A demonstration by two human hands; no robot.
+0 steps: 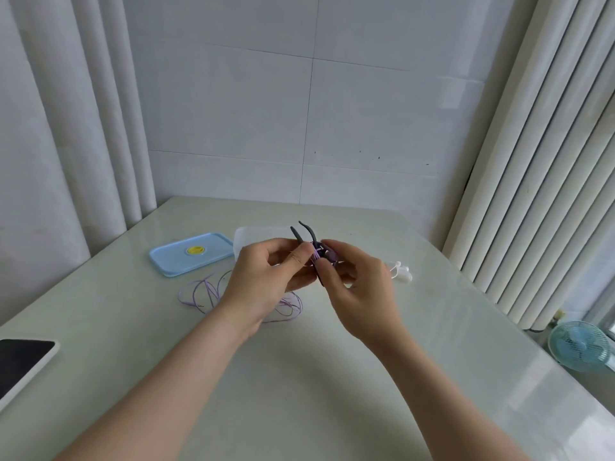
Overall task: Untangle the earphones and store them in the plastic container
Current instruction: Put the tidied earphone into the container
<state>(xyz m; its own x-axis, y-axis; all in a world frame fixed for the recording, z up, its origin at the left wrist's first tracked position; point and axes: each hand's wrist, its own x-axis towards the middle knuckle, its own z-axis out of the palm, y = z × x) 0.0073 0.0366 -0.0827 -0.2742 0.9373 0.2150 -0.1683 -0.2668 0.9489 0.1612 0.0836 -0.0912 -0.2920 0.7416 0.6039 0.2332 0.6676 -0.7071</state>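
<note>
**Pinched from both sides**

Over the middle of the table (299, 377), the left hand (266, 277) and right hand (359, 287) pinch the tangled purple earphones (321, 254), fingers curled. Their cable (199, 291) loops on the table below. The clear plastic container (253, 237) stands just behind.

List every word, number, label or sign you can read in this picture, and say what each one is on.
No text can be read.
The blue lid has a round yellow sticker; any print is too blurred to read.
The tablet has a dark screen showing nothing.
The earphones show no marking.
</note>
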